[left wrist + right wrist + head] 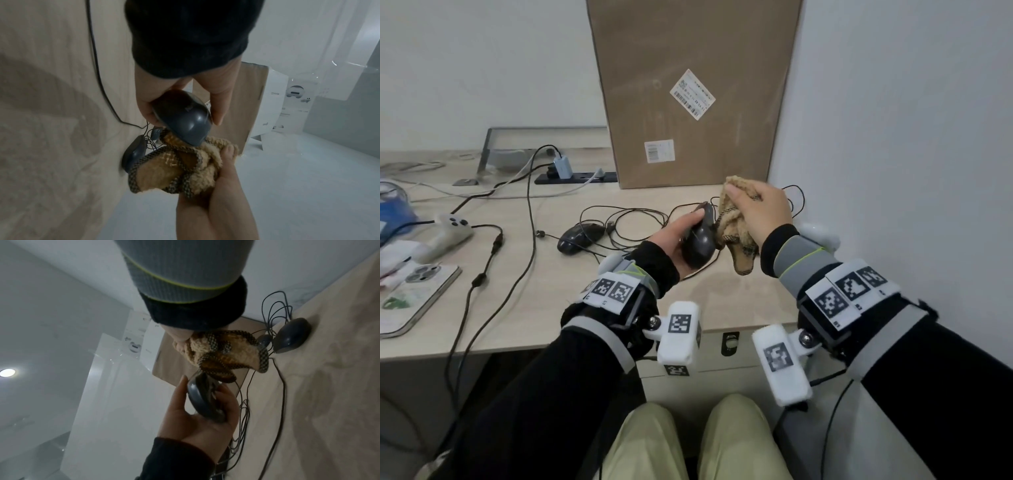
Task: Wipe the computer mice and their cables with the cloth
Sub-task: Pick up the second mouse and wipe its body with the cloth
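My left hand (pixel 683 236) grips a dark grey mouse (pixel 698 245) lifted off the desk, thumb along its top; the same mouse (pixel 183 116) (pixel 202 400) shows in both wrist views. My right hand (pixel 760 210) holds a bunched tan fluffy cloth (pixel 736 236) with a checked border, its folds touching the mouse's right side. The cloth (pixel 185 168) (pixel 222 353) hangs below the fist. A second dark mouse (pixel 578 237) (pixel 292 335) lies on the desk to the left. Thin black cables (pixel 633 219) loop on the desk behind the hands.
A tall cardboard box (pixel 691 89) stands against the wall behind the hands. A power strip (pixel 575 177) with a charger, a white controller (pixel 450 229), a phone (pixel 417 291) and other cables lie on the beige desk (pixel 551 308) at left. The wall is close on the right.
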